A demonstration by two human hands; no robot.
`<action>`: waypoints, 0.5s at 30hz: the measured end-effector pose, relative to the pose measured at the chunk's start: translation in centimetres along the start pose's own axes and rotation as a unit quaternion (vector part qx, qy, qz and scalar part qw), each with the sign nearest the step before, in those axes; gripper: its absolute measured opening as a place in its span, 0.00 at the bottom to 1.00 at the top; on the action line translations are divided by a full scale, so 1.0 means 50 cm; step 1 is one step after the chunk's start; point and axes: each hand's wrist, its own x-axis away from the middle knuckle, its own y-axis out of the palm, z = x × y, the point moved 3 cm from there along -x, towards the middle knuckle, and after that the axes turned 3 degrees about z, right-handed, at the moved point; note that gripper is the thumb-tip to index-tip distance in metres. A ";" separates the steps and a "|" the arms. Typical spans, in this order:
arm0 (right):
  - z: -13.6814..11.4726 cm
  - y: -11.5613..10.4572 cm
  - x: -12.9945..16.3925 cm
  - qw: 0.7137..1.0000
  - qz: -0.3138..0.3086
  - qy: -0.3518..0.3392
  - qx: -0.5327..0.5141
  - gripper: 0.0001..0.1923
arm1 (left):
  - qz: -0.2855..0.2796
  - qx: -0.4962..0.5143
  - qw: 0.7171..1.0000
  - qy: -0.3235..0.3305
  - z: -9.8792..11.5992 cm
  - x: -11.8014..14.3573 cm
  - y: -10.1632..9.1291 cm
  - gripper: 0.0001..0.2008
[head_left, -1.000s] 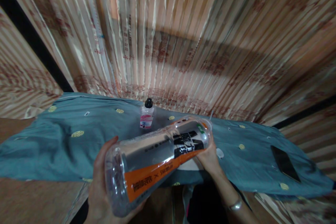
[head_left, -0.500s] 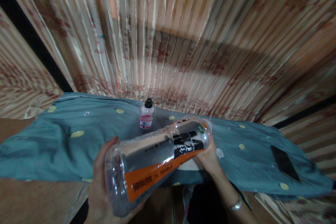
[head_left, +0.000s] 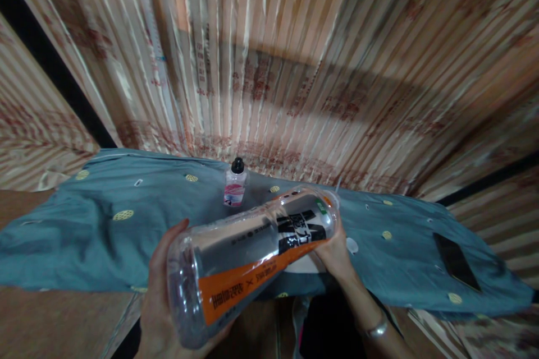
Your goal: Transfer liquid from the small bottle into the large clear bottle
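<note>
A large clear plastic bottle point(head_left: 252, 252) with an orange, black and silver label lies tilted across the middle of the view, held above the cloth. Its wide base points to the lower left, where my left hand point(head_left: 158, 303) is wrapped round it. My right hand point(head_left: 337, 249) grips the other end from below, its fingers mostly hidden behind the bottle. Beyond it a small clear bottle point(head_left: 234, 185) with a black cap and a pink label stands upright. Partly covered by the large bottle is a white flat thing point(head_left: 305, 265) that I cannot make out.
Teal cloth point(head_left: 168, 252) with yellow patterns covers the table. A black phone point(head_left: 457, 261) lies at the right, and a small whitish disc point(head_left: 352, 245) rests near my right hand. A striped, pleated curtain point(head_left: 269, 78) hangs behind, with dark poles point(head_left: 54, 61) at both sides.
</note>
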 end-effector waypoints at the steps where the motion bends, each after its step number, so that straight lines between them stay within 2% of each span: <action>1: -0.002 0.000 0.000 1.000 0.000 0.000 0.000 0.53 | 0.005 -0.007 1.000 0.014 0.004 0.001 0.000 0.52; 3: -0.006 0.000 0.000 1.000 0.001 0.001 0.002 0.53 | 0.017 -0.025 0.998 0.055 0.013 0.003 0.001 0.51; 7: -0.013 0.000 0.000 1.000 0.004 -0.006 0.009 0.54 | 0.018 -0.044 0.994 0.097 0.016 -0.001 -0.001 0.48; 11: -0.013 -0.001 -0.001 1.000 0.008 -0.014 0.012 0.52 | 0.030 -0.093 0.981 0.169 0.019 -0.003 -0.002 0.47; 15: -0.010 -0.001 -0.001 1.000 0.007 -0.006 0.010 0.53 | 0.013 -0.038 0.991 0.128 0.011 0.004 0.006 0.45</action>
